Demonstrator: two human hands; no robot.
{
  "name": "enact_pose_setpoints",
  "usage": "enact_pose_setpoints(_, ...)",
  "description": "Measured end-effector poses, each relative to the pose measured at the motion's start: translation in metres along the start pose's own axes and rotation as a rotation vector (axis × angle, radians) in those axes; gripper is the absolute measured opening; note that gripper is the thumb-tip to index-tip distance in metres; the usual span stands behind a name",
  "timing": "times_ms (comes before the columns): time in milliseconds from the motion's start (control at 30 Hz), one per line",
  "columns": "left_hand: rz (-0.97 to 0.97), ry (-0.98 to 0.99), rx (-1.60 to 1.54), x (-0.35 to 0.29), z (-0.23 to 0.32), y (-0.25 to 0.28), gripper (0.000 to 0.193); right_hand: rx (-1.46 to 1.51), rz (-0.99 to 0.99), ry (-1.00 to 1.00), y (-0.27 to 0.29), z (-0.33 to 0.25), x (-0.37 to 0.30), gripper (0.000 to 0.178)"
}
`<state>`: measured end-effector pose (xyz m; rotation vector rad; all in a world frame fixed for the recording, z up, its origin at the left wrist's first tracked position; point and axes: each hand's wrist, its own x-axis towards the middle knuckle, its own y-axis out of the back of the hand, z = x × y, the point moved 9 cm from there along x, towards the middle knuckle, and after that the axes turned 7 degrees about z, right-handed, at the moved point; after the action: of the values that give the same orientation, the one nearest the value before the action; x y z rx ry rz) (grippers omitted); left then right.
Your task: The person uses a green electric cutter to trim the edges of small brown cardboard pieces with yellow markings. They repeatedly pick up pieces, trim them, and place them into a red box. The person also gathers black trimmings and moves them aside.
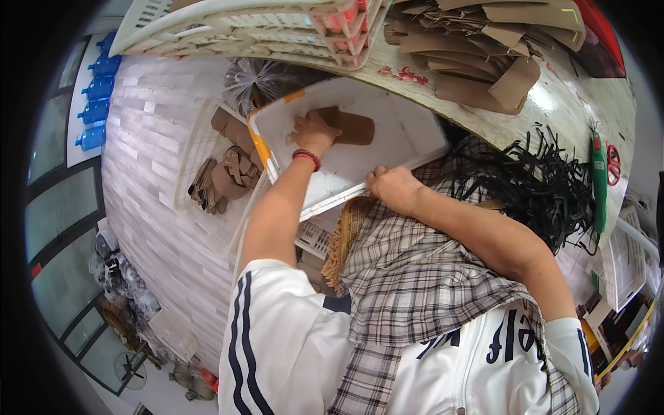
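Two bare hands work at one white box, inside which two overlapping brown pieces appear to lie, the darker one partly hidden. One white basket of further brown pieces, too jumbled to count, stands to the left; the tabletop bears one heap of similar brown parts, one pair of red scissors and one green tool. The left hand reaches into the box, fingers bent against the darker piece; whether they grip it cannot be told. The right hand, elbow bent outward, has its fingers curled closed around the box's near rim.
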<state>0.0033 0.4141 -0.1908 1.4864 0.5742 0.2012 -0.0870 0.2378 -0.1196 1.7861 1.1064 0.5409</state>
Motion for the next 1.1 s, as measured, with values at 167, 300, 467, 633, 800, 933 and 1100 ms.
enact_pose_setpoints(167, 0.042, 0.157, -0.046, -0.008, 0.031, -0.06, 0.063, -0.057, -0.043, -0.018, -0.003, -0.002, -0.004, 0.018)
enact_pose_setpoints(300, -0.001, 0.176, -0.114, -0.016, 0.036, -0.093, 0.052, -0.079, -0.005, 0.021, -0.006, -0.002, -0.005, 0.018)
enact_pose_setpoints(467, -0.018, 0.142, -0.349, -0.015, 0.026, -0.106, 0.041, -0.048, -0.027, -0.003, -0.004, -0.002, -0.004, 0.018)
enact_pose_setpoints(633, 0.044, -0.08, -0.277, -0.019, 0.038, -0.109, 0.035, -0.066, -0.051, -0.002, -0.007, -0.002, -0.003, 0.018)
enact_pose_setpoints(800, 0.131, -0.246, -0.622, -0.012, 0.043, -0.035, 0.03, -0.011, -0.037, -0.044, -0.004, 0.005, 0.003, 0.019)
enact_pose_setpoints(933, -0.002, -0.192, -0.863, -0.04, 0.029, 0.009, 0.025, -0.119, -0.111, -0.05, -0.026, 0.013, 0.015, 0.022)
enact_pose_setpoints(1100, -0.303, 0.115, -1.393, -0.076, 0.03, -0.018, 0.026, -0.088, -0.289, -0.13, -0.038, 0.034, 0.016, 0.025)
